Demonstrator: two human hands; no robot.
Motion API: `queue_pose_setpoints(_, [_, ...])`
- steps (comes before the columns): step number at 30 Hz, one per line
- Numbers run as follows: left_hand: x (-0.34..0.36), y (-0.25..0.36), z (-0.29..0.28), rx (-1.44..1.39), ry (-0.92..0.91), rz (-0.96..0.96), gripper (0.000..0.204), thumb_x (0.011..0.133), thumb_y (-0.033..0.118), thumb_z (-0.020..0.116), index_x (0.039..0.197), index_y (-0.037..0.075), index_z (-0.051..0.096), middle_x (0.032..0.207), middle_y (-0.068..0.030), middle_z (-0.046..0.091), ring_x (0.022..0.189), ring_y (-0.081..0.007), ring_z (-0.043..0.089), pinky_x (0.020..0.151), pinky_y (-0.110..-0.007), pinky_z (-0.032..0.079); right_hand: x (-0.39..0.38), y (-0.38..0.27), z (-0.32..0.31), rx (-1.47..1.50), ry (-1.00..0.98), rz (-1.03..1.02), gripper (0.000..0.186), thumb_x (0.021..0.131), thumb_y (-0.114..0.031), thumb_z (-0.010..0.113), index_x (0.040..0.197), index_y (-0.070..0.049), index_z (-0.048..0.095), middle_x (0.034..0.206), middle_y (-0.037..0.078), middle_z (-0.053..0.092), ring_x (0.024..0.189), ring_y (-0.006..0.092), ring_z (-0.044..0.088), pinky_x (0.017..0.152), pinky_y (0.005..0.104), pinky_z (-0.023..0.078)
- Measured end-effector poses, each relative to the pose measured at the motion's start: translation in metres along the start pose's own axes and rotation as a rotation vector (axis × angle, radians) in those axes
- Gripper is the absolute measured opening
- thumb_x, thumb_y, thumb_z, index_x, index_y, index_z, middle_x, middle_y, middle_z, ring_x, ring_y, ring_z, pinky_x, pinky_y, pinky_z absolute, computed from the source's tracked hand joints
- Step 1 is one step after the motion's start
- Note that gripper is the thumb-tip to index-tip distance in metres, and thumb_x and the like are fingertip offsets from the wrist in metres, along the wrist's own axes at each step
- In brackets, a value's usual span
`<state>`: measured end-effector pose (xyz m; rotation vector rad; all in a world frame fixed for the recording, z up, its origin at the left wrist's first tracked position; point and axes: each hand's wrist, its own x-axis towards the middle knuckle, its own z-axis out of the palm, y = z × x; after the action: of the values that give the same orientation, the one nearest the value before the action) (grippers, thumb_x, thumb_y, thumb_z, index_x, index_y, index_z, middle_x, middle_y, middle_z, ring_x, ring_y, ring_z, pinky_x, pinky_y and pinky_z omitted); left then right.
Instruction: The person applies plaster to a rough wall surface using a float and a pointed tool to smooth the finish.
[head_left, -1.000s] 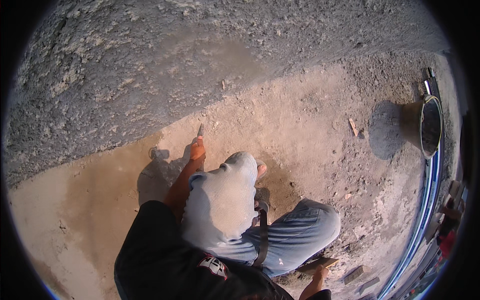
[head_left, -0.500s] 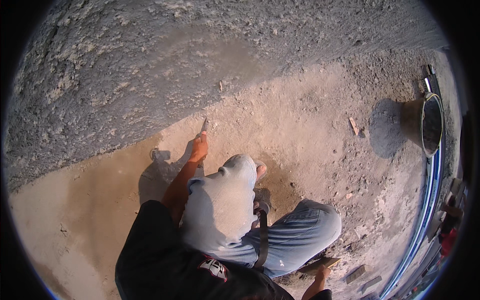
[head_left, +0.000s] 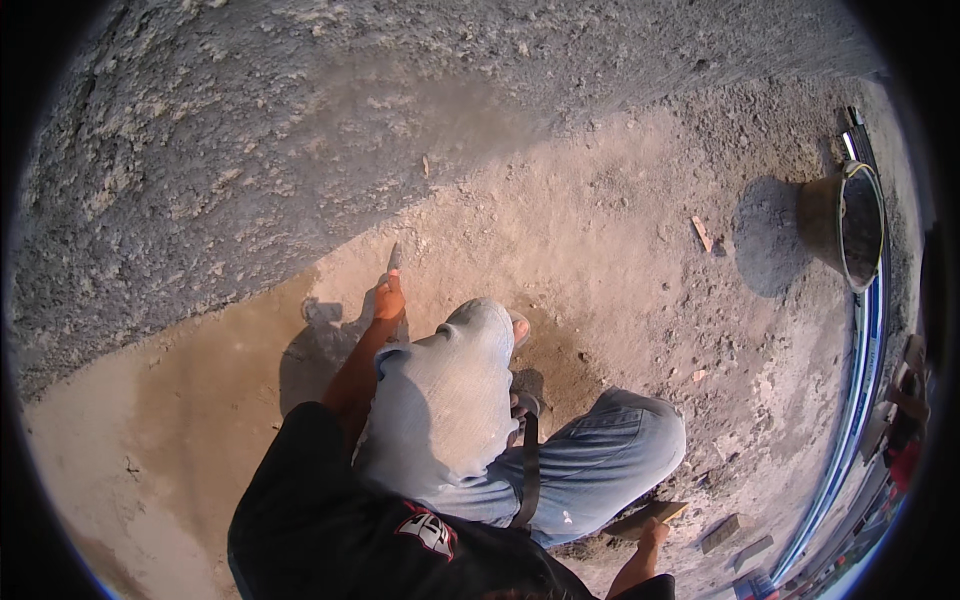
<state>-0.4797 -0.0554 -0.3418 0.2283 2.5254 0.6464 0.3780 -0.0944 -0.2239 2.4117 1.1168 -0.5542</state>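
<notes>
My left hand (head_left: 390, 301) is closed round the handle of a narrow, grey-bladed trowel (head_left: 395, 257). The blade points away from me, near the foot of the rough grey mortar surface (head_left: 230, 170). Low in the picture, beside my bent right knee, my right hand (head_left: 653, 537) grips a flat board (head_left: 635, 522) with a yellowish edge. Its underside and most of the fingers around it are hidden. I squat in pale jeans (head_left: 440, 420), with a dark strap hanging between my legs.
A mortar bucket (head_left: 840, 225) stands tilted in the picture at the right. Behind it run long blue-and-silver bars (head_left: 862, 370). Small rubble and a reddish shard (head_left: 702, 234) lie on the dusty ground. Brick pieces (head_left: 720, 534) lie near my right hand.
The view has shifted slightly. My left hand and the trowel have moved a little left, and the blade stands more upright. The board in my right hand is slightly higher and further right.
</notes>
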Motion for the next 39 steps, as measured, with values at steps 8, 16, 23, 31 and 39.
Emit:
queue_pose_setpoints(8, [0.022,0.003,0.01,0.1,0.183,0.277,0.06,0.094,0.056,0.039,0.068,0.004,0.053,0.054,-0.0067,0.052,0.041,-0.0208,0.05,0.04,-0.037,0.039,0.029,0.043,0.009,-0.254,-0.016,-0.25,0.043,0.078,-0.039,0.047,0.062,-0.001,0.061,0.062,0.021,0.058,0.061,0.0377,0.058,0.057,0.0476,0.046])
queue_pose_setpoints(16, [0.006,0.048,-0.013,-0.384,-0.463,-0.311,0.048,0.096,0.05,0.041,0.079,0.008,0.055,0.054,-0.0043,0.049,0.041,-0.0153,0.048,0.04,-0.031,0.04,0.021,0.029,-0.002,-0.179,0.007,0.038,0.042,0.069,-0.029,0.06,0.078,0.012,0.062,0.081,0.03,0.065,0.077,0.0432,0.065,0.068,0.0478,0.053])
queue_pose_setpoints(23, [-0.035,-0.025,-0.019,-0.472,-0.438,-0.125,0.032,0.096,0.037,0.05,0.083,0.008,0.053,0.051,0.0007,0.041,0.038,-0.0105,0.042,0.035,-0.028,0.034,-0.01,0.001,0.0,-0.053,0.014,0.027,0.05,0.075,-0.037,0.057,0.069,0.013,0.06,0.07,0.029,0.063,0.071,0.042,0.065,0.063,0.0501,0.051])
queue_pose_setpoints(31, [0.028,0.002,-0.001,-0.785,-0.661,-0.292,0.045,0.095,0.05,0.044,0.075,0.01,0.052,0.051,-0.0006,0.042,0.036,-0.0145,0.041,0.033,-0.031,0.033,-0.006,0.02,0.0,-0.194,-0.042,-0.192,0.048,0.076,-0.034,0.056,0.067,0.013,0.059,0.068,0.028,0.062,0.064,0.042,0.062,0.058,0.0509,0.048])
queue_pose_setpoints(39, [0.025,-0.006,-0.003,-0.098,-0.135,0.14,0.045,0.095,0.048,0.044,0.071,0.011,0.051,0.053,-0.0001,0.046,0.041,-0.0131,0.043,0.04,-0.03,0.035,0.005,0.019,0.007,0.04,0.012,-0.011,0.03,0.069,-0.02,0.058,0.056,0.006,0.05,0.049,0.015,0.049,0.045,0.028,0.044,0.045,0.0455,0.036])
